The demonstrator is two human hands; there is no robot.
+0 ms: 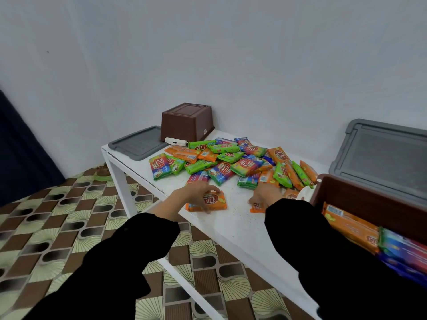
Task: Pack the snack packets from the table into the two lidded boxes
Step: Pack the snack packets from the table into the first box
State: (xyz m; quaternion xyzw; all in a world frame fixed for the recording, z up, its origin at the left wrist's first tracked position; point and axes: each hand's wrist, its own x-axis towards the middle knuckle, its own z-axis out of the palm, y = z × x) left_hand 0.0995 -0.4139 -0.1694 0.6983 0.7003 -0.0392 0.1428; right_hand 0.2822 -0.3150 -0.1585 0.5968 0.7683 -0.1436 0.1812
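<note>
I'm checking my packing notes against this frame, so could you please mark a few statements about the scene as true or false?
1. The left hand rests on an orange snack packet. True.
2. The brown box at the back of the table stands open side up. False: it sits upside down, base upward.
3. The near brown box already holds packets. True.
4. A grey lid lies flat on the table's far left corner. True.
5. The pile of packets is all orange. False: green and multicoloured packets are mixed in.
6. The right hand is inside the near box. False: it is on the white table, over an orange packet.
</note>
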